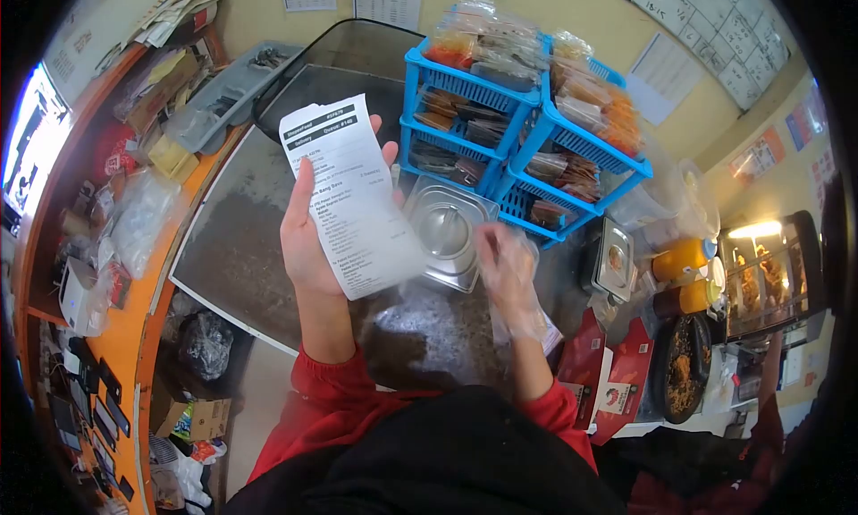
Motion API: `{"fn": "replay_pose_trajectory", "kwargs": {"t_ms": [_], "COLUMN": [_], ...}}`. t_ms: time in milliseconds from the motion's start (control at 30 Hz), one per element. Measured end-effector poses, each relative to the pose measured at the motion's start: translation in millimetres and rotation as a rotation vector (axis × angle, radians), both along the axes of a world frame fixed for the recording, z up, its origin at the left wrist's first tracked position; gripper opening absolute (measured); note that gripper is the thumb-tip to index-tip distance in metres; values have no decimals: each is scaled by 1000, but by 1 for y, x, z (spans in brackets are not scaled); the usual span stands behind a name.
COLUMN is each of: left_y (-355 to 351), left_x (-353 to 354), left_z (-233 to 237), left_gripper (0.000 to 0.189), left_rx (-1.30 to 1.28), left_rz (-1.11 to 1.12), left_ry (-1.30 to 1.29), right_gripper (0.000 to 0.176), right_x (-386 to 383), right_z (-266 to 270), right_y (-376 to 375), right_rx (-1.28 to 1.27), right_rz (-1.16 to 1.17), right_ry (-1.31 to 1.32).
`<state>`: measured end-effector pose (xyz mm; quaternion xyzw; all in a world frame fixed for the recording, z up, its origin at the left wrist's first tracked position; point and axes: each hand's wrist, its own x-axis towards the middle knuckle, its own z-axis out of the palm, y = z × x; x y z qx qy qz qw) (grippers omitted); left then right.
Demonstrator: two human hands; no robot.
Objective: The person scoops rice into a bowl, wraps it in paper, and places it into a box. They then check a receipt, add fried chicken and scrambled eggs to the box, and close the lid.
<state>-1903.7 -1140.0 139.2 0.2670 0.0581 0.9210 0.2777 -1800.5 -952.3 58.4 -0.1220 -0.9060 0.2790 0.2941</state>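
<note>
A printed paper receipt (349, 202) is in my left hand (308, 233), thumb in front and fingertips showing past its right edge. Its lower right part is blurred. My right hand (509, 269) wears a clear plastic glove, with its fingers curled in. Whether anything is between those fingers is hidden. Between the hands, partly behind the receipt, a square steel container with a lid (442, 233) stands on the dark worktop (246, 220).
Blue stacked baskets (523, 162) at the back hold several bagged portions. On the right are another lidded steel container (614, 260), sauce bottles (684, 260), red cartons (621, 376) and a black pan (684, 367). Phones (112, 408) line the orange counter at left. Another person's dark sleeve (764, 408) shows at lower right.
</note>
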Motion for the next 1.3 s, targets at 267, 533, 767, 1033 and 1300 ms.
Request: {"fn": "replay_pose_trajectory", "kwargs": {"t_ms": [267, 533, 767, 1033, 1300], "left_y": [5, 3, 10, 9, 6], "left_x": [-24, -49, -48, -36, -31], "left_z": [-11, -14, -17, -5, -1], "left_gripper": [58, 50, 49, 54, 54], "left_rx": [-40, 47, 51, -65, -88], "left_rz": [-3, 23, 23, 112, 142], "left_ry": [-121, -151, -158, -90, -74], "right_gripper": [14, 7, 6, 6, 9], "right_x": [-163, -188, -174, -189, -171], "right_z": [-99, -110, -104, -96, -103], "right_y": [80, 79, 92, 84, 91], "right_rx": [483, 497, 588, 540, 642], "right_rz": [24, -78, 57, -40, 10], "right_ry": [-127, -259, -191, -428, -330]}}
